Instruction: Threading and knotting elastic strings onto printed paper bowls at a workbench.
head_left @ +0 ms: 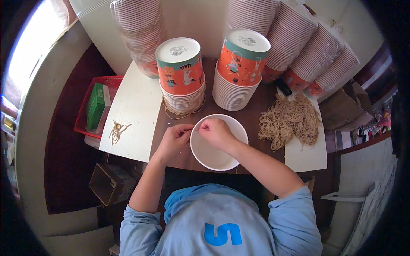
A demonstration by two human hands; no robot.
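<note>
The left hand (176, 138) has its fingers bent toward the right hand (217, 133), whose curled fingertips (202, 127) sit just beside them; I can't make out either one's grip. Below the left hand its bare forearm (148, 181) slopes steeply, while the right forearm (265, 166) slants away from its hand, down and rightward.

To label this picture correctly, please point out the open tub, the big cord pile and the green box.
Open tub (210, 152): head view, on its bare inside.
Cord pile (289, 120): head view, near its middle.
Green box (96, 106): head view, on its green side.
</note>
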